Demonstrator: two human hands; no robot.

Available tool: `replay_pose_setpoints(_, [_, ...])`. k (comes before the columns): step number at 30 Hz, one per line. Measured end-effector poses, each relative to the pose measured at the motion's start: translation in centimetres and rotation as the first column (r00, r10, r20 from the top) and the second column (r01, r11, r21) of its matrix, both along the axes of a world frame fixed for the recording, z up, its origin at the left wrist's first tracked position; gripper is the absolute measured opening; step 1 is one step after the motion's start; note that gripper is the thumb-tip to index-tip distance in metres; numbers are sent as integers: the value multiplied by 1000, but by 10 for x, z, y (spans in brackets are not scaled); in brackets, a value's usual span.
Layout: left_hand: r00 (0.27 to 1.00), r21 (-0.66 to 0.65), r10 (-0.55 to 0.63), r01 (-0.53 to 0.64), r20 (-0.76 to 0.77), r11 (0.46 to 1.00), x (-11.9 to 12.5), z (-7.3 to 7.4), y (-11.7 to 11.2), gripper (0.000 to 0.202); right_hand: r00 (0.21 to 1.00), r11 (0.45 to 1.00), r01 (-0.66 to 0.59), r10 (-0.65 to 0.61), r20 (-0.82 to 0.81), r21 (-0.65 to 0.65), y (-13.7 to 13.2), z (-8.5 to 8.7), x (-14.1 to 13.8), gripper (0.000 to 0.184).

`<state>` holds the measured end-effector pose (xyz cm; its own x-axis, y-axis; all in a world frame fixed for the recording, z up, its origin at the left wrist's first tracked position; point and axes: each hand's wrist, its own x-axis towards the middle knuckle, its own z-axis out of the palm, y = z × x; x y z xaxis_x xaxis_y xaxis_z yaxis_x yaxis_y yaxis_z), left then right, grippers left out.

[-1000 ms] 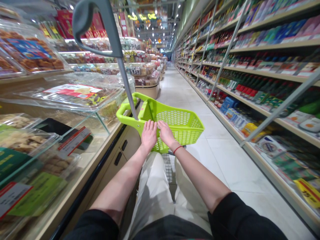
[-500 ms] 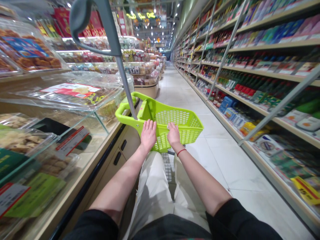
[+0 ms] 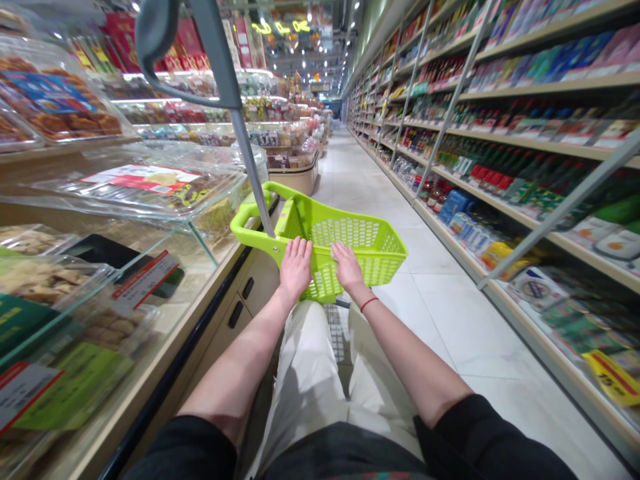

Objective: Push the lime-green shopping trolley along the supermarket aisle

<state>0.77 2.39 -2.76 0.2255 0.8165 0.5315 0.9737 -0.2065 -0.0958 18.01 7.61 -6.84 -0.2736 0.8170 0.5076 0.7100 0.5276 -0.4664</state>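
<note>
A lime-green shopping basket (image 3: 370, 245) with perforated walls stands before my knees, its grey pull handle (image 3: 247, 163) raised and tilted up to the left. The inside that I can see holds no goods. My left hand (image 3: 296, 267) is laid over the near rim, close to the foot of the handle, fingers hooked across it. Farther right along that rim is my right hand (image 3: 349, 268), fingers bent over the edge. A small whitish, tissue-like piece (image 3: 333, 253) shows at its fingertips, partly hidden. The red cord (image 3: 369, 304) circles my right wrist.
On the left, a glass-edged counter (image 3: 150, 257) bears clear packs of food (image 3: 165, 190) and price tags. Tall shelves (image 3: 500, 140) with bottles and boxes line the right. A pale tiled aisle (image 3: 333, 160) runs away between them.
My right hand has shifted slightly along the rim, and its fingers have gone from curled to more stretched out. The left hand and the basket have barely moved.
</note>
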Motion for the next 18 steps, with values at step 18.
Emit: replay_pose_setpoints(18, [999,13,30,-29,-28,999,-1,-4,3,57,977,989,145,-136,165,-40,4,12,24,63])
